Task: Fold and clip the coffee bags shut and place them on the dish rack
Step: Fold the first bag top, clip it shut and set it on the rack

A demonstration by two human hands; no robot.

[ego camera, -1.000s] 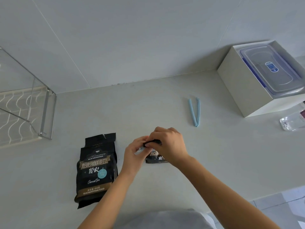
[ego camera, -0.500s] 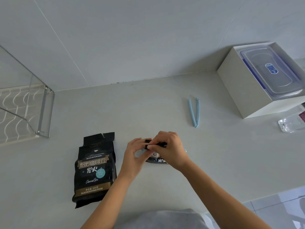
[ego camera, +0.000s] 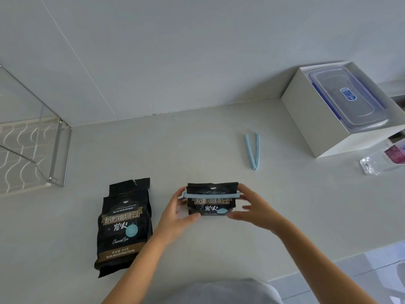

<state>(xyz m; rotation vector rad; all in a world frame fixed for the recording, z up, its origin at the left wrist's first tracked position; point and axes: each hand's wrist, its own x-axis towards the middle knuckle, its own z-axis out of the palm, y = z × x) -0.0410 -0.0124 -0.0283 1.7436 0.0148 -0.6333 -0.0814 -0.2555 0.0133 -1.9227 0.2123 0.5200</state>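
A small black coffee bag [ego camera: 211,205] is held at the middle of the counter with a pale blue clip [ego camera: 211,195] closed across its folded top. My left hand [ego camera: 175,212] grips its left side and my right hand [ego camera: 254,208] grips its right side, thumbs under the lower edge. A larger black coffee bag [ego camera: 125,224] lies flat to the left, its torn top open and unclipped. A second blue clip [ego camera: 253,151] lies open on the counter behind and to the right. The wire dish rack [ego camera: 54,154] stands at the far left.
A white box [ego camera: 317,128] holding a clear lidded container [ego camera: 348,97] sits at the back right against the wall. A clear plastic bottle [ego camera: 381,160] lies on its side at the right edge. The counter's front edge runs near my right forearm.
My hands were bunched together over the small bag's top; now they have spread to its two sides, showing the blue clip closed across the fold.
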